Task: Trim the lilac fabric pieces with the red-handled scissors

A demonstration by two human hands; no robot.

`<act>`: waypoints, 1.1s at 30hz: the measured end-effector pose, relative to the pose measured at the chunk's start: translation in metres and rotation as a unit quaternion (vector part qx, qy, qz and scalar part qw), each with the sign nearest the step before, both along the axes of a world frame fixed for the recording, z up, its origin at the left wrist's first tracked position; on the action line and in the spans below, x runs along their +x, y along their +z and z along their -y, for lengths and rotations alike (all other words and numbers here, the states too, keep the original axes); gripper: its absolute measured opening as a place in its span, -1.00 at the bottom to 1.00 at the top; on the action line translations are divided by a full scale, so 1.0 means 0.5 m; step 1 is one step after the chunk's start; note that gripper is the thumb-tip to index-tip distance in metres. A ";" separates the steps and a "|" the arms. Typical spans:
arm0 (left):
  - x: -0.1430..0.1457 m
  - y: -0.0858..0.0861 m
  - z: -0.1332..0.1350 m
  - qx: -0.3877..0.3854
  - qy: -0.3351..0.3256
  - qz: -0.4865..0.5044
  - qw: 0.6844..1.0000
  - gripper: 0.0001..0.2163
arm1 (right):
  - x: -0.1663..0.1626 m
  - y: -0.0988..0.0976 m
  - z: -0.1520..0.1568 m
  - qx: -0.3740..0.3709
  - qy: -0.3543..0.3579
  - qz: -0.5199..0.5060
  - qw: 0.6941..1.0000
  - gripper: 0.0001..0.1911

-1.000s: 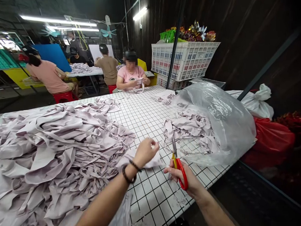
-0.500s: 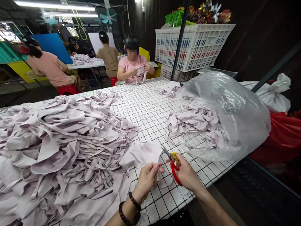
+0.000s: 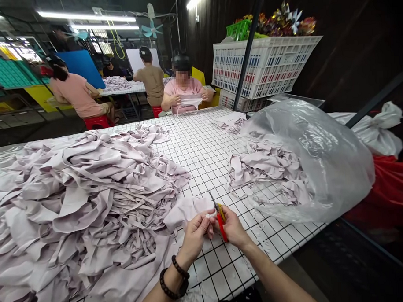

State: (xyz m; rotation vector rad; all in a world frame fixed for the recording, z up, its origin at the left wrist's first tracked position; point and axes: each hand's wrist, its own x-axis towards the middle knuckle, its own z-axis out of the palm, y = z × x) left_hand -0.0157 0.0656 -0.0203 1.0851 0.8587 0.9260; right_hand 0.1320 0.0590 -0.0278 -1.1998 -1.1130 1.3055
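Note:
My left hand, with a dark bead bracelet on its wrist, pinches the edge of a pale lilac fabric piece just above the table. My right hand grips red-and-yellow scissors, whose blades point up and away, right beside the pinched edge. Both hands hover over the white grid-marked table near its front edge. A large heap of lilac fabric strips lies to the left of my hands.
A clear plastic bag holding cut lilac pieces lies open at the right. Behind it stand white crates and a red bag. A person in pink handles fabric at the table's far end; others sit further back.
My left hand came down from a raised position and took hold of the fabric edge. My right hand brought the scissors in against it, and the two hands drew close together.

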 end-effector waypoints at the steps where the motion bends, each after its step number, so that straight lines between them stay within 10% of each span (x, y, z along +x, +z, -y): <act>1: 0.004 -0.003 -0.001 -0.022 -0.009 0.027 0.999 -0.66 | 0.009 0.002 0.003 -0.010 0.008 0.008 1.000 -0.65; 6: 0.010 -0.014 -0.006 -0.027 -0.005 0.019 0.999 -0.67 | 0.087 0.038 0.032 -0.027 -0.029 0.200 0.979 -0.71; 13: 0.008 -0.015 -0.001 0.067 -0.023 -0.072 0.995 -0.72 | 0.113 0.082 0.078 -0.002 0.066 0.505 0.860 -0.68; 33: 0.007 0.009 0.007 0.095 -0.058 -0.094 0.989 -0.69 | 0.082 0.096 0.071 0.017 0.079 0.560 0.824 -0.62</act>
